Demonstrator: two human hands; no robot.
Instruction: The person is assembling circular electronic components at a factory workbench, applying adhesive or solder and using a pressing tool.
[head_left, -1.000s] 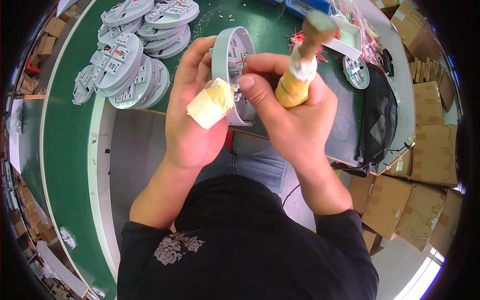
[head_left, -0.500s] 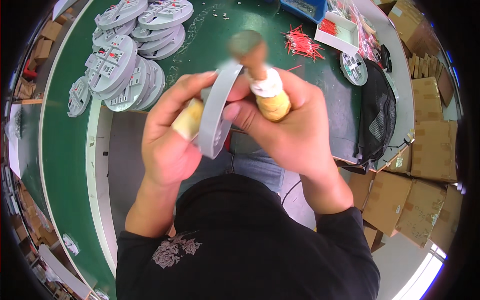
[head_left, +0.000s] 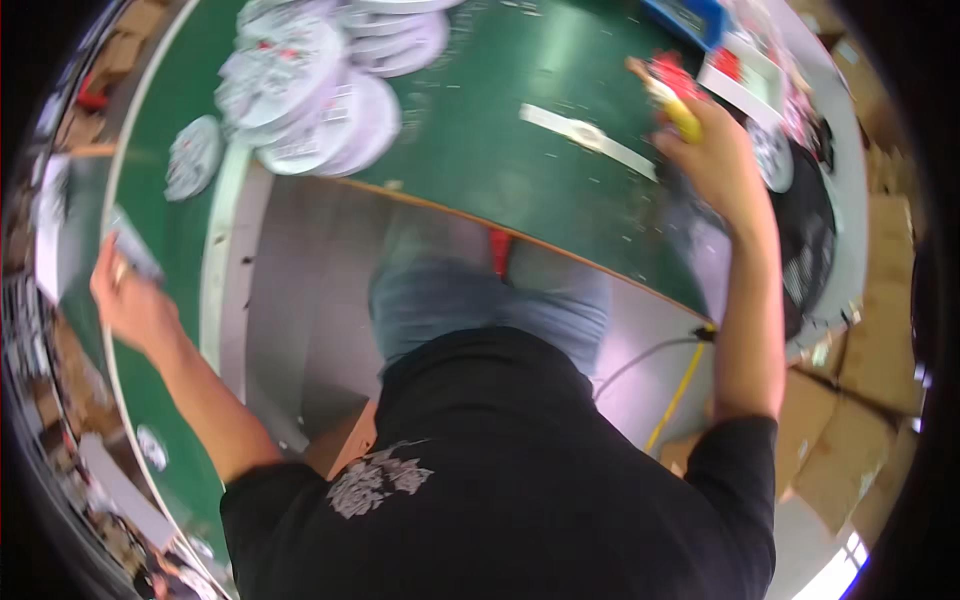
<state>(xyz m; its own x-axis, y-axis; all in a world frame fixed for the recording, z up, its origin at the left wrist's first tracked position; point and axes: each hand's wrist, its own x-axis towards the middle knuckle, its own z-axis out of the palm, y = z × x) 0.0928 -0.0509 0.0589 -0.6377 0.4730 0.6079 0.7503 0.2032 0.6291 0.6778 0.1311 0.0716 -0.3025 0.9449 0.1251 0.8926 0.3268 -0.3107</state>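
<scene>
At the far left my left hand [head_left: 135, 305] grips a grey round plastic housing [head_left: 137, 246], seen nearly edge-on and blurred, above the green side bench. My right hand [head_left: 715, 155] reaches over the main table at the right, beside a pile of thin red wires [head_left: 674, 72]. Its taped index finger is stretched out and the thumb stands apart, with nothing visible held. A white strip [head_left: 588, 134] with a rounded middle lies on the green tabletop left of that hand.
Several round grey housings [head_left: 300, 85] are stacked at the back left; a single housing [head_left: 193, 158] lies beside them. A blue bin [head_left: 695, 20], a white box [head_left: 742, 85] and a black mesh bag [head_left: 808, 235] stand at the right. Cardboard boxes [head_left: 870, 290] line the right side.
My hands have moved apart. The left carried the grey round housing far to the left; the right let go of it and moved right, to the red wires. The white strip now shows.
</scene>
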